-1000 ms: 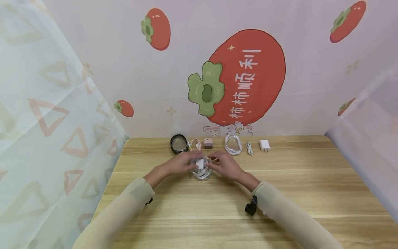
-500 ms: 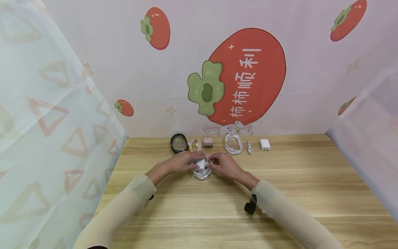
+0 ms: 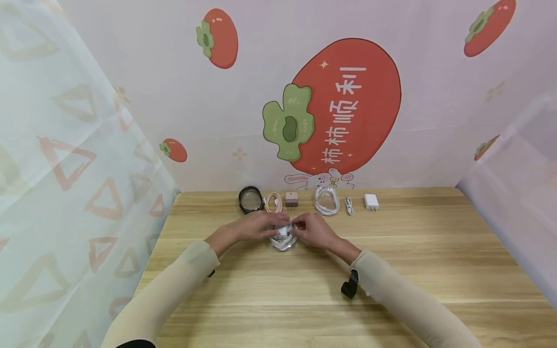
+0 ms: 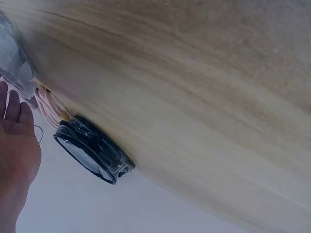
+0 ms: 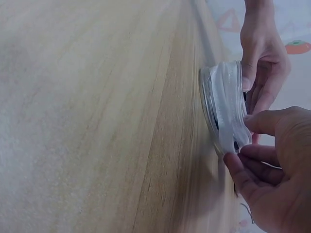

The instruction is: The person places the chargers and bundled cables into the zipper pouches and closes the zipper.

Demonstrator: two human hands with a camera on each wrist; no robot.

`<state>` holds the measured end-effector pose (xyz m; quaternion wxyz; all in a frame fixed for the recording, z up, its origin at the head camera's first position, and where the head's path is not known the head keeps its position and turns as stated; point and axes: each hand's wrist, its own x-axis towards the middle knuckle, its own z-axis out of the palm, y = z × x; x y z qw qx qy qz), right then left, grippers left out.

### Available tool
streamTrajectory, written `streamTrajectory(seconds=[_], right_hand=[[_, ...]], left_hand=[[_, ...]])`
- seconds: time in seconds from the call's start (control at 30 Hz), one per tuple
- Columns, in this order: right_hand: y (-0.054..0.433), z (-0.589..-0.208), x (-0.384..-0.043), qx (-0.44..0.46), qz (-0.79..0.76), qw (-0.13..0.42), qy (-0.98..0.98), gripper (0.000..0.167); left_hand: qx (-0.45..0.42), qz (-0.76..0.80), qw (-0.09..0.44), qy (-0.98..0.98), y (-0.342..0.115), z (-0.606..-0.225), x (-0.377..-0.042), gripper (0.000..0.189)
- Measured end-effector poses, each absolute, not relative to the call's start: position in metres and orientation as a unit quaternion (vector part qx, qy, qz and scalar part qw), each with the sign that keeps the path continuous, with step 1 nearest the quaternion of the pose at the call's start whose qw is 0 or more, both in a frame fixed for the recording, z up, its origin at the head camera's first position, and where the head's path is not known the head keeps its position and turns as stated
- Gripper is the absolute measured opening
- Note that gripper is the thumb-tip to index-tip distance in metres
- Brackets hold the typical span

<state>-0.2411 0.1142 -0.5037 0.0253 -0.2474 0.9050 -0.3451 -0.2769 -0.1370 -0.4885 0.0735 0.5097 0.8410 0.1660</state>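
A round clear pouch [image 3: 284, 245] stands near the middle of the wooden table, a coiled white cable inside it. A white charger plug [image 3: 282, 231] shows at its top, partly under the left fingers. My left hand [image 3: 257, 226] holds the pouch's left side; in the right wrist view its thumb lies against the rim. From the right, my right hand [image 3: 319, 232] pinches the pouch edge between thumb and fingers. The left wrist view catches only part of the left hand [image 4: 17, 150], beside the pouch [image 4: 15, 60]; its grip is cut off there.
Along the table's back edge lie a black coil [image 3: 250, 200], a pink cable [image 3: 274, 203], a pinkish-brown plug [image 3: 291, 199], a white cable coil [image 3: 327, 202], a small white cable bundle [image 3: 349, 206] and a white plug [image 3: 371, 201]. A printed cloth wall [image 3: 217, 154] rises behind.
The left fingers have shifted right and now cover more of the white charger plug. My right fingertips have closed in to a pinch at the pouch edge. The items behind stay put.
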Motion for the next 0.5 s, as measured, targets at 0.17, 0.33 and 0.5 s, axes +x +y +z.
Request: streamTrajectory(seconds=[0.17,0.33,0.5], right_hand=[[0.115,-0.502,-0.245,-0.246,-0.358,0.044,0.9,0.023],[0.118,-0.5,-0.252,-0.271,-0.36,0.059,0.891,0.024],[0.12,-0.498,-0.258,-0.302,-0.36,0.066,0.88,0.024]], left_hand=[[0.491,0.176,0.07,0.851,-0.137,-0.49,-0.274,0.043],[0.462,0.178,0.063,0.866,-0.135,-0.491,-0.268,0.042],[0.436,0.166,0.039,0.884,-0.131,-0.492,-0.26,0.042]])
